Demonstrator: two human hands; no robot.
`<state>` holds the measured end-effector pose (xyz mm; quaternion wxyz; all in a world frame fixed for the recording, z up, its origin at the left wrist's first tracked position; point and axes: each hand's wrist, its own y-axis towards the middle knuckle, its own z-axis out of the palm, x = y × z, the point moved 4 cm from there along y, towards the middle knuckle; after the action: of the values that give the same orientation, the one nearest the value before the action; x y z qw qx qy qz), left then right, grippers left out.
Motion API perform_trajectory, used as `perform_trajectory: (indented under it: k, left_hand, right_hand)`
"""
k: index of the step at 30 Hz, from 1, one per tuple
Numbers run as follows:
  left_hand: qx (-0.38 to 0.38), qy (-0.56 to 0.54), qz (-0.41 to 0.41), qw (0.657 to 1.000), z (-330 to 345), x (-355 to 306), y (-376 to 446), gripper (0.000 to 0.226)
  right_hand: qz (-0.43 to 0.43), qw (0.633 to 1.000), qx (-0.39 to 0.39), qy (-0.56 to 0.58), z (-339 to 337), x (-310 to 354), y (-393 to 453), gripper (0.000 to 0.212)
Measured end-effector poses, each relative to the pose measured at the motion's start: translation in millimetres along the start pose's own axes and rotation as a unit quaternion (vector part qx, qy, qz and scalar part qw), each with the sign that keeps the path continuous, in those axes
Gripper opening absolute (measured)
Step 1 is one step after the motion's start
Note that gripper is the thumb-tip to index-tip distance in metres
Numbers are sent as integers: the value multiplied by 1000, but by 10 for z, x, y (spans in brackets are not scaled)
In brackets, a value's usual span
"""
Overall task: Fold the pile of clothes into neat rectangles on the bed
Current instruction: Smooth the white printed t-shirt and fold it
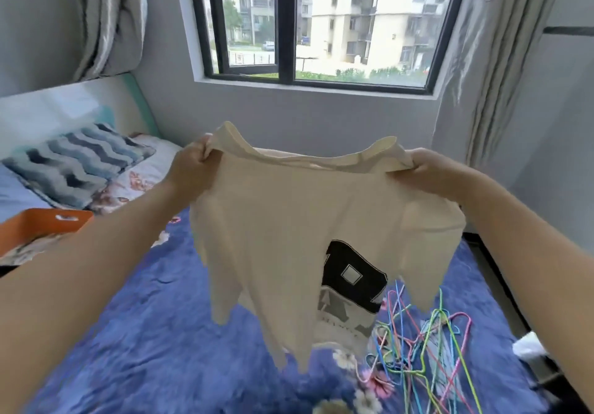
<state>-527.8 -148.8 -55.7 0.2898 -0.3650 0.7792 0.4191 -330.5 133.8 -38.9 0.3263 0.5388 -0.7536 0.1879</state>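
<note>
While held up over the bed [135, 333] w/ blue floral cover, cream T-shirt [273, 220] hangs spread btwn both hands, black print facing cam, hem dangling clear of cover. Left hand [193, 164] fingers curled tight, gripping one shoulder; right hand [430, 172] likewise bunched round other shoulder by collar. Coloured wire hangers [418, 349] tangled on bed lower right. Striped pillow [80, 166] & orange tray [41, 224] at left, window [289, 21] beyond.

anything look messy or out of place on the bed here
Yes: a tangle of colored wire hangers lies loose on the blue bedspread at right, under the held-up cream t-shirt, where it would be laid down.
</note>
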Motion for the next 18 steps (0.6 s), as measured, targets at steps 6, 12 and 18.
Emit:
perform_trajectory:
  k: [6, 12, 18]
  left_hand:
    - [335, 223, -16, 915, -479, 647, -285, 29]
    - [494, 294, -96, 813, -822, 1129, -418, 23]
    - [506, 313, -191, 781, -1004, 1734, -63, 8]
  right_hand:
    - [140, 962, 226, 68, 883, 311, -205, 19]
    - [199, 913, 353, 42, 1381, 504, -18, 88]
    - [201, 909, 361, 47, 1732, 441, 461, 88]
